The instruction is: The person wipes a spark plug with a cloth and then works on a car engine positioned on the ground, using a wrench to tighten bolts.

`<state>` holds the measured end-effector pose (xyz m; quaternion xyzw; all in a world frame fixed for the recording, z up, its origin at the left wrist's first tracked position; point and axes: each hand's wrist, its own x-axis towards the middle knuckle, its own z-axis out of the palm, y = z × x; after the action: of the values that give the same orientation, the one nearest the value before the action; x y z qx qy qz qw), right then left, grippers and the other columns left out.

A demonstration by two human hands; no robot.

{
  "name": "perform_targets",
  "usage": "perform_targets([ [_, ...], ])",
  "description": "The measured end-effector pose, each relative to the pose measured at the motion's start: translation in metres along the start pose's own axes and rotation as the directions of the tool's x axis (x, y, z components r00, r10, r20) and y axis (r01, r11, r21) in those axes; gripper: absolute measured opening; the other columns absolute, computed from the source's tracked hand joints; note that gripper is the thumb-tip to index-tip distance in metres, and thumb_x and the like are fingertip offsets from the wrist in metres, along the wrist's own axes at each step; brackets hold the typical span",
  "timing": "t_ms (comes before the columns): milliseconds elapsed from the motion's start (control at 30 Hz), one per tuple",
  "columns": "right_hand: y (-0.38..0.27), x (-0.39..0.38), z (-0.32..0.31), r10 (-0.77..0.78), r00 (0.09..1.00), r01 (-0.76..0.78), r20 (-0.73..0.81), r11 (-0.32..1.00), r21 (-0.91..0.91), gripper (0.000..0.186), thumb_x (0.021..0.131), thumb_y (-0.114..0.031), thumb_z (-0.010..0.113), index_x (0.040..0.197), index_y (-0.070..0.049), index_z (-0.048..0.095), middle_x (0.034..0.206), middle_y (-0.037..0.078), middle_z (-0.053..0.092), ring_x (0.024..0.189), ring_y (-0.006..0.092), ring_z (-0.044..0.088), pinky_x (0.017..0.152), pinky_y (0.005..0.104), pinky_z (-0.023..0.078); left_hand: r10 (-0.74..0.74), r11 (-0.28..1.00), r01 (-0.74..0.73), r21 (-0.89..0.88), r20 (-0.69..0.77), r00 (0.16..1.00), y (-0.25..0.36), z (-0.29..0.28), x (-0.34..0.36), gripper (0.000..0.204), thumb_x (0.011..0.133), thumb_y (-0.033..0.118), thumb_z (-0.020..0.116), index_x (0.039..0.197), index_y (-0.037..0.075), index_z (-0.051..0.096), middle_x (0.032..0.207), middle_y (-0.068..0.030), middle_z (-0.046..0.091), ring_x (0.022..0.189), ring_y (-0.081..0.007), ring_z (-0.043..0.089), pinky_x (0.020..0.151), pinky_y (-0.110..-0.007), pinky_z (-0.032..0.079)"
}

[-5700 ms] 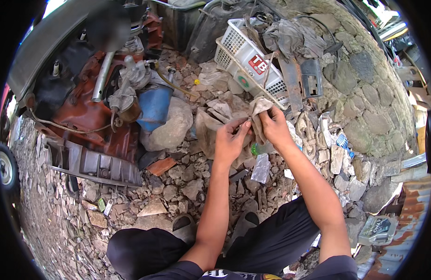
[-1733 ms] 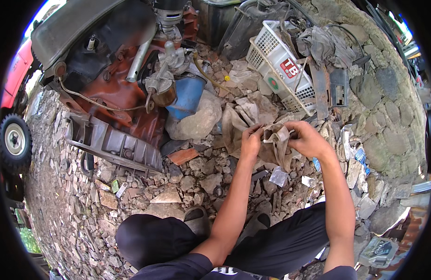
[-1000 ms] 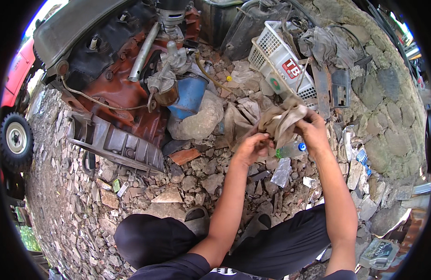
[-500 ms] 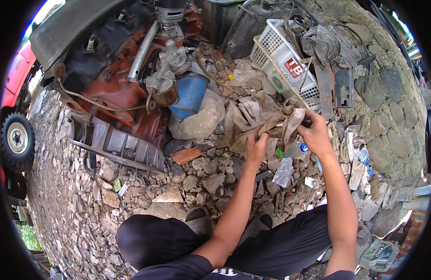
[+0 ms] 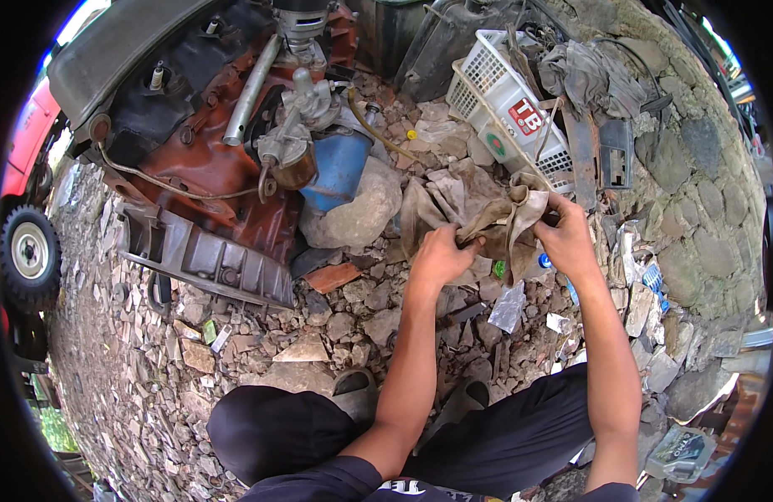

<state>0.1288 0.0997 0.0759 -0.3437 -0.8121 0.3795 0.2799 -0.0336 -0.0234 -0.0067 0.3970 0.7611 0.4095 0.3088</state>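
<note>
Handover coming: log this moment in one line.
right hand: holding crumpled grey-brown cloth | left hand: touching cloth | beyond: white perforated plastic basket

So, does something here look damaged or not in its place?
Yes. At left, the reddish engine sits amid rubble, an odd place for machinery. The cloth between the left hand and right hand looks stained; below it, a shiny plastic scrap lies like litter.

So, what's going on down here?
A person is crouching on stony ground, handling a grimy brown cloth bare-handed. The right hand pinches its bunched end up; the left hand is at a fold, its grip hard to make out. A red-brown engine lies to the left, and a tilted white basket stands just beyond the cloth.
</note>
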Motion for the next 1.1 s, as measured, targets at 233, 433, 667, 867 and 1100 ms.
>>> perform_targets([
  [233, 0.003, -0.001, 0.004, -0.001, 0.999, 0.004, 0.045, 0.998, -0.070, 0.031, 0.077, 0.001, 0.064, 0.108, 0.003, 0.069, 0.088, 0.015, 0.072, 0.080, 0.0183, 0.068, 0.076, 0.0324, 0.053, 0.366, 0.930, -0.351, 0.108, -0.347, 0.863, -0.022, 0.035, 0.004, 0.047, 0.078, 0.026, 0.078, 0.110, -0.005, 0.068, 0.091, -0.0210, 0.071, 0.088, -0.0382, 0.069, 0.084, -0.043, 0.053],
  [433, -0.005, -0.007, 0.017, -0.061, 0.990, 0.071, 0.127, 0.994, -0.077, 0.028, 0.078, 0.000, 0.064, 0.105, 0.002, 0.069, 0.089, 0.015, 0.073, 0.081, 0.0200, 0.070, 0.076, 0.0330, 0.053, 0.243, 0.825, -0.354, -0.441, -0.289, 0.926, -0.044, 0.059, 0.007, 0.022, 0.074, 0.006, 0.073, 0.092, -0.006, 0.068, 0.078, -0.0187, 0.069, 0.070, -0.0234, 0.069, 0.065, -0.036, 0.051],
  [667, 0.011, 0.002, 0.018, -0.021, 0.999, 0.020, -0.030, 0.999, -0.026, 0.029, 0.077, 0.001, 0.064, 0.106, 0.003, 0.068, 0.090, 0.014, 0.073, 0.081, 0.0191, 0.070, 0.076, 0.0323, 0.053, 0.182, 0.826, -0.265, -0.497, -0.210, 0.961, -0.042, 0.047, 0.007, 0.053, 0.085, 0.015, 0.073, 0.131, -0.003, 0.057, 0.106, -0.0202, 0.072, 0.095, -0.0213, 0.070, 0.083, -0.036, 0.054],
  [867, 0.021, 0.002, 0.000, 0.020, 0.994, -0.022, -0.104, 0.999, -0.023, 0.030, 0.079, 0.004, 0.062, 0.108, 0.003, 0.069, 0.092, 0.011, 0.072, 0.084, 0.0163, 0.068, 0.078, 0.0304, 0.053, 0.111, 0.965, -0.114, -0.238, -0.028, 0.993, 0.006, -0.015, -0.008, 0.052, 0.089, 0.023, 0.074, 0.134, 0.002, 0.058, 0.107, -0.0180, 0.068, 0.099, -0.0279, 0.067, 0.086, -0.035, 0.051],
  [1100, -0.009, -0.005, 0.020, -0.049, 0.999, 0.048, -0.001, 0.986, 0.158, 0.032, 0.083, 0.003, 0.060, 0.115, 0.001, 0.065, 0.098, 0.010, 0.071, 0.087, 0.0103, 0.065, 0.079, 0.0294, 0.052, 0.352, 0.819, -0.415, -0.397, -0.224, 0.909, 0.020, -0.001, -0.008, 0.030, 0.083, 0.003, 0.075, 0.112, 0.003, 0.071, 0.091, -0.0051, 0.061, 0.084, -0.0134, 0.058, 0.073, -0.028, 0.050],
])
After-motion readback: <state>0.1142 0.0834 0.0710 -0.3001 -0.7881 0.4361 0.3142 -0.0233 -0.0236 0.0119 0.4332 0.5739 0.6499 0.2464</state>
